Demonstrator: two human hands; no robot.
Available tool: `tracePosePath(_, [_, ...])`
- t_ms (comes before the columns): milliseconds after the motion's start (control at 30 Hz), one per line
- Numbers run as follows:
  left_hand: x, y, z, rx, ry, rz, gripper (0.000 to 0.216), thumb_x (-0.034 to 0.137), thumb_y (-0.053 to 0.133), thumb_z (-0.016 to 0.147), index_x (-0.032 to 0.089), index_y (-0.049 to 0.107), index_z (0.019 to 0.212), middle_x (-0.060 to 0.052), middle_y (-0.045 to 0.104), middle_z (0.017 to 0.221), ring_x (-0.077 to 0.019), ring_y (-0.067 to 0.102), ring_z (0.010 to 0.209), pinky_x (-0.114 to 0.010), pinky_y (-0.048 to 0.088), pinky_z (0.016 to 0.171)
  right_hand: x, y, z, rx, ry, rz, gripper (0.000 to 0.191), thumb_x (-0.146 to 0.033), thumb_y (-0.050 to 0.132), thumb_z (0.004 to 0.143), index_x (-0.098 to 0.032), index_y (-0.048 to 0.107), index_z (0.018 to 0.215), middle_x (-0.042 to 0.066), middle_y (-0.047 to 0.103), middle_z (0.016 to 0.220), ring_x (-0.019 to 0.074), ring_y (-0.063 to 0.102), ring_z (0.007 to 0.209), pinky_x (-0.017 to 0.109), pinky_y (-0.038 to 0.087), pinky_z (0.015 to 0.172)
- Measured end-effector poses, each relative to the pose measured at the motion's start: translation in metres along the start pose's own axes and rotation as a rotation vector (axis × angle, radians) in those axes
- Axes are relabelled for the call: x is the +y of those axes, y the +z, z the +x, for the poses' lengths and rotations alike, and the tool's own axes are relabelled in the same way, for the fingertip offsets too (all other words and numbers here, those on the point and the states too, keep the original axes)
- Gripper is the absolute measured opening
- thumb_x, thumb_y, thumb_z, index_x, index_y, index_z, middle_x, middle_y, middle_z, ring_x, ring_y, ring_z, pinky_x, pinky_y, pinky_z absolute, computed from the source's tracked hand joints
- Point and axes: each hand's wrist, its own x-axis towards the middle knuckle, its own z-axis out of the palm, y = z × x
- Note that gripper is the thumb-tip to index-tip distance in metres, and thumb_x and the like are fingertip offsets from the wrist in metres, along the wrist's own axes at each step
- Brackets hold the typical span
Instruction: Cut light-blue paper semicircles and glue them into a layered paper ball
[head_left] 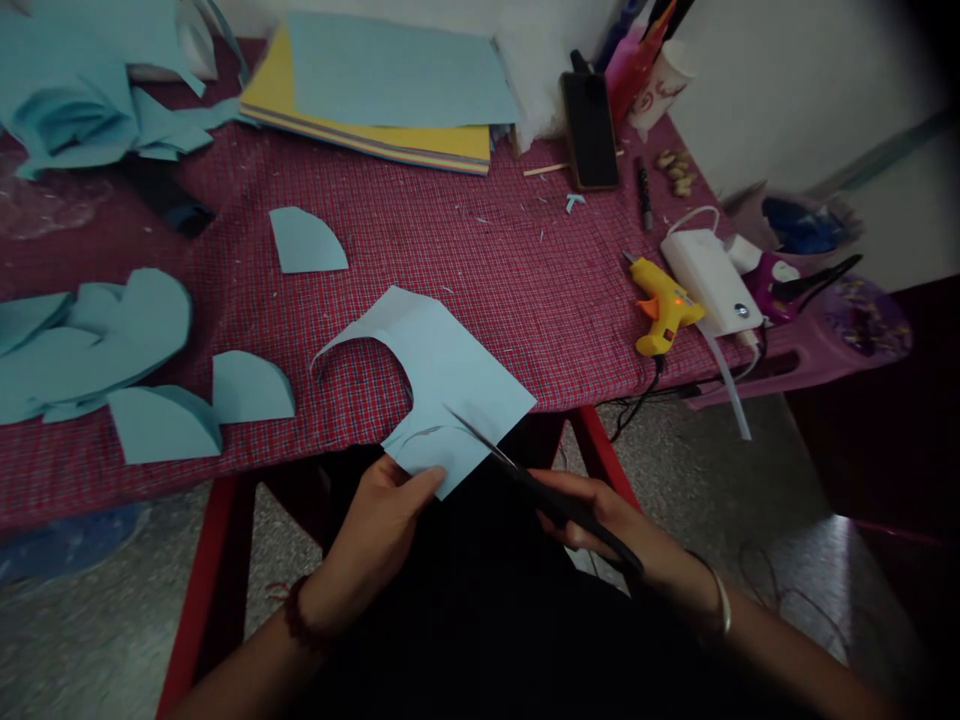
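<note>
Now the left hand pinches smooth, curve-cut blue paper, the right hand gripping slim scissors.

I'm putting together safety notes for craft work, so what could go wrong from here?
Left hand: its thumb presses the blue sheet not far from the blades of the scissors in the right hand, so a slip might nick it.

The sheet's narrow curved arm sticks out unsupported by either hand and could crease or tear.

The yellow glue gun shows a lit orange light; if hot, it might mark the checked tablecloth.
</note>
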Motion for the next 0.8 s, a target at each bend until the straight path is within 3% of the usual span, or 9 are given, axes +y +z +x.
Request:
tracePosePath(467, [-0.002, -0.006, 0.004, -0.037, 0.016, 0.048, 0.041, 0.016, 0.075, 0.069, 0.016, 0.070, 0.109, -0.006, 0.075, 0.097, -0.0206, 0.070, 0.088, -0.032, 0.053, 0.085, 0.004, -0.012, 0.000, -0.052, 0.007, 0.027, 0.064, -0.050, 0.072, 0.079, -0.022, 0.056, 0.134, -0.001, 0.051, 0.079, 0.0085, 0.038, 0.062, 0.022, 0.032, 0.054])
tracePosePath(633, [-0.002, -0.008, 0.003, -0.077, -0.043, 0.049, 0.036, 0.015, 0.075, 0.068, 0.015, 0.071, 0.104, -0.006, 0.075, 0.093, -0.0200, 0.069, 0.085, -0.031, 0.054, 0.081, -0.004, -0.015, -0.003, -0.142, 0.038, 0.054, 0.076, -0.056, 0.071, 0.077, -0.021, 0.048, 0.140, 0.005, 0.057, 0.098, 0.0141, 0.050, 0.082, 0.027, 0.041, 0.071])
tracePosePath(800, [0.000, -0.006, 0.003, -0.120, -0.082, 0.023, 0.029, 0.014, 0.075, 0.067, 0.014, 0.070, 0.096, -0.006, 0.074, 0.090, -0.0172, 0.068, 0.077, -0.028, 0.054, 0.074, -0.005, -0.014, -0.003, -0.141, 0.085, 0.076, 0.082, -0.057, 0.071, 0.076, -0.020, 0.043, 0.143, 0.007, 0.057, 0.105, 0.0176, 0.052, 0.091, 0.031, 0.042, 0.079])
